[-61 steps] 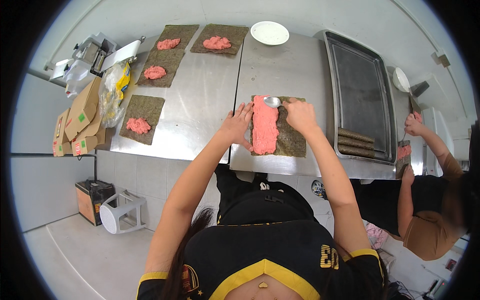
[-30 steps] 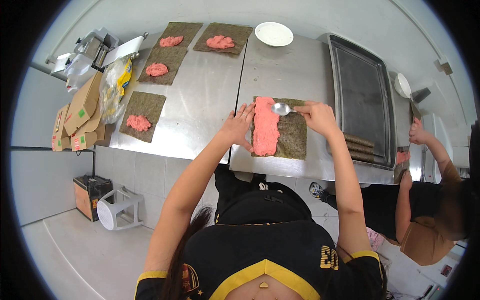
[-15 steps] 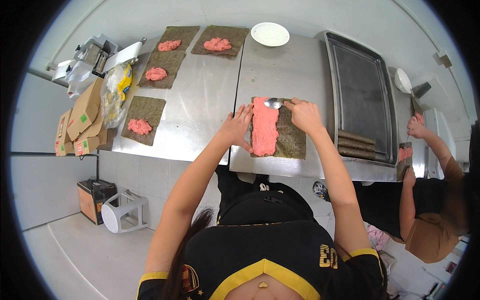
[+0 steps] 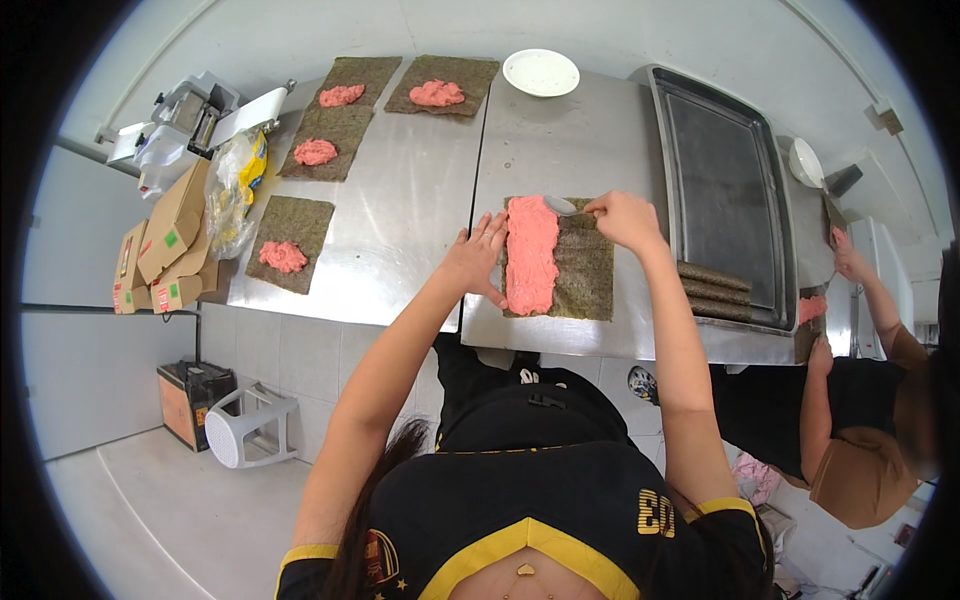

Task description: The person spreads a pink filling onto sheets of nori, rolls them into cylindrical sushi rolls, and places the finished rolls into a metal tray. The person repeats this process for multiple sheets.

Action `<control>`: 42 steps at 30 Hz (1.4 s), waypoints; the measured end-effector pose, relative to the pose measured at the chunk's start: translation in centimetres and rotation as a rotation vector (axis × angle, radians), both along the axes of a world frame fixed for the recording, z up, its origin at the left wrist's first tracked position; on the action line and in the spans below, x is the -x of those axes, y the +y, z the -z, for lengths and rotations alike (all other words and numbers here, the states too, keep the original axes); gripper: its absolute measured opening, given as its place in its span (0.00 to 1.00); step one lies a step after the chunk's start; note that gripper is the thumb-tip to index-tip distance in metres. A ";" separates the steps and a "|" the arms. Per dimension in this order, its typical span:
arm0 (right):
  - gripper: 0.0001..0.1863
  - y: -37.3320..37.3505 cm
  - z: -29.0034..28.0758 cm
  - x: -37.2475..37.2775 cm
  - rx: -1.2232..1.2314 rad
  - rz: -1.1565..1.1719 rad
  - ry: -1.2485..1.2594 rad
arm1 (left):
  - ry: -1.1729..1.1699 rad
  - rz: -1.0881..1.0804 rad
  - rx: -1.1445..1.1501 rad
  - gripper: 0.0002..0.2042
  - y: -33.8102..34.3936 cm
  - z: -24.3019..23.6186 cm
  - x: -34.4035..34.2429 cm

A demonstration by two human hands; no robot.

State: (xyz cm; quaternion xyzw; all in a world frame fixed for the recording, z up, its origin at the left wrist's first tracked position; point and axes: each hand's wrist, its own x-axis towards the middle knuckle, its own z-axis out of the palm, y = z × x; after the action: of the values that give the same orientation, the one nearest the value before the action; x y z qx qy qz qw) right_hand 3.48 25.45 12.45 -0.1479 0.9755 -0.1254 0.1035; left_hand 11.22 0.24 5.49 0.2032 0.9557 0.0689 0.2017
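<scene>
In front of me a dark green seaweed sheet (image 4: 588, 275) lies flat on the steel table. Pink meat paste (image 4: 531, 262) covers its left part in a long band; the right part is bare. My right hand (image 4: 627, 218) grips a metal spoon (image 4: 560, 205) by its handle. The spoon's bowl rests at the upper right edge of the paste. My left hand (image 4: 475, 262) lies at the sheet's left edge, fingers spread, with its thumb near the lower left corner.
Several seaweed sheets with paste lumps (image 4: 283, 256) lie at left, near cardboard boxes (image 4: 172, 225) and a slicer-like machine (image 4: 190, 125). A white bowl (image 4: 541, 73) stands at the back. Right of me, a metal tray (image 4: 725, 190) holds seaweed rolls (image 4: 715, 290); a co-worker's hand (image 4: 850, 255) works beyond it.
My right hand has drawn the spoon a little to the right, from on top of the paste to its upper right edge. My left hand has stayed nearly still.
</scene>
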 end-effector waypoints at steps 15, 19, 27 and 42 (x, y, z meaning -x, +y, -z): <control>0.15 -0.1 3.2 -0.6 0.217 0.053 -0.105 | 0.005 0.011 0.007 0.67 0.0 0.2 0.1; 0.15 0.7 3.1 -1.1 0.295 0.118 -0.041 | -0.004 0.004 -0.006 0.67 -0.1 0.1 0.1; 0.16 0.2 5.9 -4.5 0.224 0.165 0.119 | -0.015 -0.006 -0.022 0.67 0.1 0.1 0.2; 0.18 -0.7 7.1 -8.5 0.273 0.174 0.149 | -0.024 0.013 0.058 0.68 0.2 0.0 0.3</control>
State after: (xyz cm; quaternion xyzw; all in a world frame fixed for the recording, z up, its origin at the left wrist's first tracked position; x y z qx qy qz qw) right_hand 12.02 24.78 5.32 -0.0846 0.9636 -0.2537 -0.0011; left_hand 10.95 0.43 5.53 0.2024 0.9535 0.0422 0.2194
